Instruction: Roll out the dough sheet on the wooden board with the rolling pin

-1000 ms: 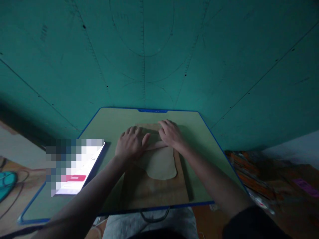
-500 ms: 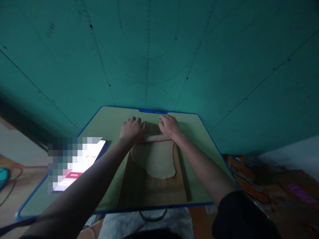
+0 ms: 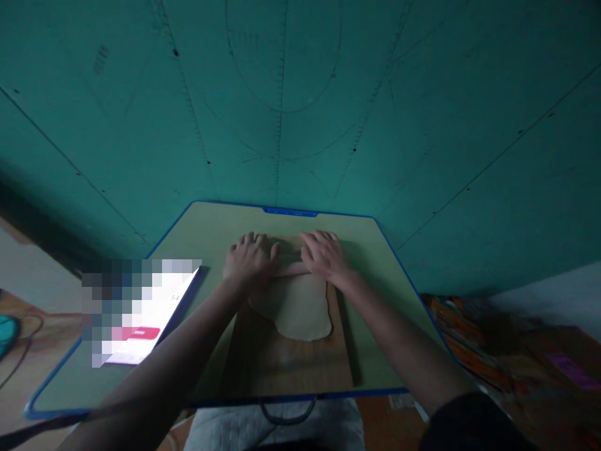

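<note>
A flat sheet of dough [image 3: 295, 310] with an uneven edge lies on a wooden board [image 3: 291, 369]. Across its far part runs a pale rolling pin [image 3: 293, 269], visible only between the hands. My left hand [image 3: 248, 258] rests over the pin's left part, fingers pointing forward and the thumb toward the middle. Over the right part lies my right hand [image 3: 325, 254], its fingers bent forward past the pin. Both palms bear on the pin from above, and its ends are hidden under them.
The board rests on a small blue-edged table [image 3: 375, 351]. A lit phone or tablet [image 3: 154, 313], partly pixelated, is at its left. A green wall [image 3: 300, 125] rises behind the far edge. Cardboard-like clutter [image 3: 530, 351] lies on the right.
Both hands have come slightly back toward me with the rolling pin, which now lies farther onto the dough. The fingers look somewhat more stretched. The view has shifted a little.
</note>
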{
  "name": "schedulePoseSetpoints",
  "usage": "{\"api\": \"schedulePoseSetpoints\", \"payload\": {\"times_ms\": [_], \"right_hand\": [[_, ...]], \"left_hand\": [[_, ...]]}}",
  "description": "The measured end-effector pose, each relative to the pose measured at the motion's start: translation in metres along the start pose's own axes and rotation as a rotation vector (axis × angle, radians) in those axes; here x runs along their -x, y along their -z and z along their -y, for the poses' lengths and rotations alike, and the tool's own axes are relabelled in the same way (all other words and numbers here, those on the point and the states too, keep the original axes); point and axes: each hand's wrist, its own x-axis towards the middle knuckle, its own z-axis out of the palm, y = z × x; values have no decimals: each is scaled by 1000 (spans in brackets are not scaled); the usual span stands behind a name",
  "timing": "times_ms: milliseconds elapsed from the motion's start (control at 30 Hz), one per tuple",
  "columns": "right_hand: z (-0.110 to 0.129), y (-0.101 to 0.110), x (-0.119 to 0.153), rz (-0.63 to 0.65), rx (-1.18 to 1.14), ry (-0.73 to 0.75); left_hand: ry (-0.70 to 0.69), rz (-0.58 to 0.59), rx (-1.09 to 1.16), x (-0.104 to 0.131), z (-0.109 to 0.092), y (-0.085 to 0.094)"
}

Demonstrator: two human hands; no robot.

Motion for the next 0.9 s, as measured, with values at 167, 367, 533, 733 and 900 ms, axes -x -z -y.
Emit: {"api": "schedulePoseSetpoints", "payload": {"times_ms": [167,367,533,733,900], "right_hand": [[-7,-2,-42,15,-31,-138],[6,-2,11,-42,15,-163],[11,-3,39,-63,50,-119],[-2,-9,-26,-2,13,-106],[-6,-15,-71,44,-39,-134]], "left_hand": [[-33,-82,-24,-31,4,5],[-164,-122,-44,25,-6,-1],[-181,-158,-83,59,-16,-5],[-128,-92,-112,10,-9,1],[-88,-2,-83,-23,-3,9]]}}
